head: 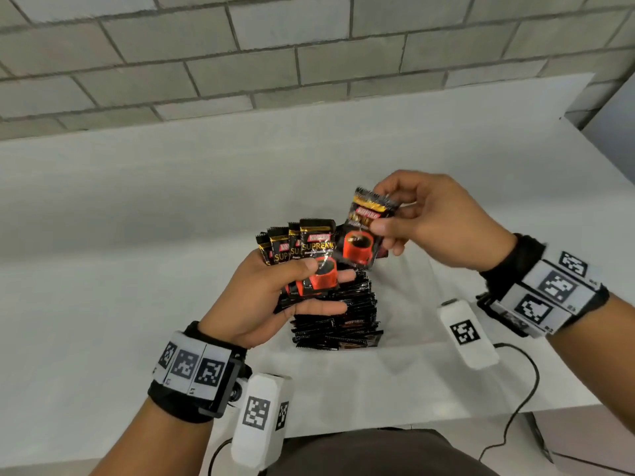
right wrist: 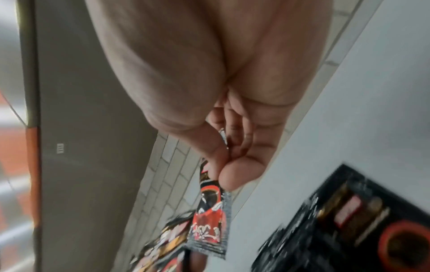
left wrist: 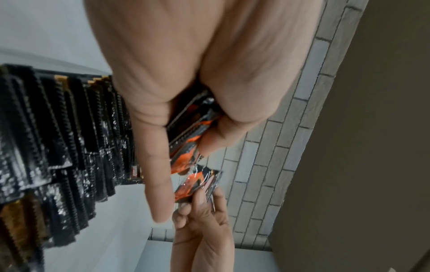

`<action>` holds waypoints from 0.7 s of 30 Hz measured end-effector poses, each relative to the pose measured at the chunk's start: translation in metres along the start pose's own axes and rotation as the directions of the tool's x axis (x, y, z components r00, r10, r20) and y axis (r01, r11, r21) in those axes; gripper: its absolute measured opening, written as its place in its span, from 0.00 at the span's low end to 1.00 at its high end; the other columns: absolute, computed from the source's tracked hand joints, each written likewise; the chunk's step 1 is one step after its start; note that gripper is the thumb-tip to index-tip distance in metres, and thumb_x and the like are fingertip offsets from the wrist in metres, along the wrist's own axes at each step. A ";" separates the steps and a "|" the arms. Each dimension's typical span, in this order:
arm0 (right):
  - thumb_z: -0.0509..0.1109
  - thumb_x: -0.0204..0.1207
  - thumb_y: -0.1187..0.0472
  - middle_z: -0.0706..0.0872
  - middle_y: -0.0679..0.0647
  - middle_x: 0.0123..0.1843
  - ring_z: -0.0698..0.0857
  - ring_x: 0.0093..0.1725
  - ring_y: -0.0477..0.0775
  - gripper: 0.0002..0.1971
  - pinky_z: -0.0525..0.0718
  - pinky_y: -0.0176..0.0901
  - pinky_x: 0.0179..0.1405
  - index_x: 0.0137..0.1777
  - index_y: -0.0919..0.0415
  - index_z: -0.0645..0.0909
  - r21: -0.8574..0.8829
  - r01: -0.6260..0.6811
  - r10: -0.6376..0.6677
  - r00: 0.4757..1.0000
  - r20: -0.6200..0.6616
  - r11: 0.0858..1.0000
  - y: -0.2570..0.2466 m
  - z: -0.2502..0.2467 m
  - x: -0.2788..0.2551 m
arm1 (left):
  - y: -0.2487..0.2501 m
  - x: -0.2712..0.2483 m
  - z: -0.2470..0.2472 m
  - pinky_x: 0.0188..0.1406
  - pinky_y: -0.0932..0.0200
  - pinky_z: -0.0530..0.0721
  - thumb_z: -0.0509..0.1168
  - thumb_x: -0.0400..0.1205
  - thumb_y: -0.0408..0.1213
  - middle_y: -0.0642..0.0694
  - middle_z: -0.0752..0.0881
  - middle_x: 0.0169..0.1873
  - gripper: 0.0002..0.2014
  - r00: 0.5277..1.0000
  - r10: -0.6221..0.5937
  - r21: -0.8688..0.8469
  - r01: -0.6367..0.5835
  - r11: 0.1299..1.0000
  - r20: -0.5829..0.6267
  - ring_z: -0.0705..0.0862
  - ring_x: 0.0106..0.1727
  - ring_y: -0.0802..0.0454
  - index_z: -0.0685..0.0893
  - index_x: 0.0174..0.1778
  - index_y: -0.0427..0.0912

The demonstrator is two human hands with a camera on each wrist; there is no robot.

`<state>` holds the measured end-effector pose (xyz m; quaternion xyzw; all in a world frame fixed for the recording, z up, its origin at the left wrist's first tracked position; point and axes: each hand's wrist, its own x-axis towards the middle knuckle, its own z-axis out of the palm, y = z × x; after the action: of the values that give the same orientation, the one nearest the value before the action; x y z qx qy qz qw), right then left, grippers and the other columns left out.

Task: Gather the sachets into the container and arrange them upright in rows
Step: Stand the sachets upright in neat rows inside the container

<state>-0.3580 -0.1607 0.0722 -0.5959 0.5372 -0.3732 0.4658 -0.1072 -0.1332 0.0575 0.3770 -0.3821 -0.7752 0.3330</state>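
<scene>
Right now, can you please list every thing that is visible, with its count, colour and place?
Single sachet: one, black with red cup print, pinched by the right hand, above the rows.
Fanned sachets: at least four, black with gold and red print, held in the left hand.
Packed sachets: many, count unclear, black, standing on edge in rows below the hands; their container's walls are hard to make out.
Table: one, white, under everything.
Brick wall: one, grey, behind the table.
Cable: one, black, at the table's near right edge.
Wrist bands: two, black and white markers, one per wrist.
Left hand: grips the fan.
Right hand: pinches the single sachet.
</scene>
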 end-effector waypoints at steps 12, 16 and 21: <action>0.73 0.82 0.61 0.91 0.50 0.43 0.92 0.31 0.49 0.04 0.87 0.40 0.43 0.48 0.56 0.89 -0.522 -0.080 0.084 0.996 -0.015 0.849 0.037 -0.026 0.027 | 0.003 -0.003 -0.019 0.49 0.40 0.93 0.60 0.86 0.24 0.32 0.89 0.64 0.16 0.990 0.025 -0.019 -0.028 0.999 -0.140 0.90 0.59 0.26 0.81 0.70 0.30; 0.77 0.75 0.63 0.92 0.50 0.36 0.90 0.28 0.44 0.03 0.86 0.33 0.41 0.43 0.55 0.88 -0.588 -0.047 0.070 0.997 0.016 0.807 0.041 -0.018 0.037 | 0.002 -0.004 -0.017 0.48 0.41 0.93 0.60 0.87 0.25 0.32 0.89 0.63 0.15 0.992 0.010 -0.010 -0.012 1.000 -0.127 0.90 0.59 0.26 0.83 0.68 0.31; 0.81 0.70 0.63 0.88 0.45 0.31 0.86 0.31 0.39 0.06 0.84 0.39 0.42 0.36 0.55 0.86 -0.644 0.005 -0.005 1.000 0.002 0.765 0.042 -0.013 0.045 | 0.002 -0.004 -0.018 0.48 0.42 0.93 0.59 0.87 0.24 0.32 0.89 0.64 0.15 0.991 0.012 -0.009 -0.013 1.000 -0.131 0.90 0.59 0.27 0.83 0.68 0.31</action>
<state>-0.3758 -0.2061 0.0330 -0.7209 0.6310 -0.1677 0.2323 -0.0899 -0.1370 0.0527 0.4231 -0.3578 -0.7486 0.3642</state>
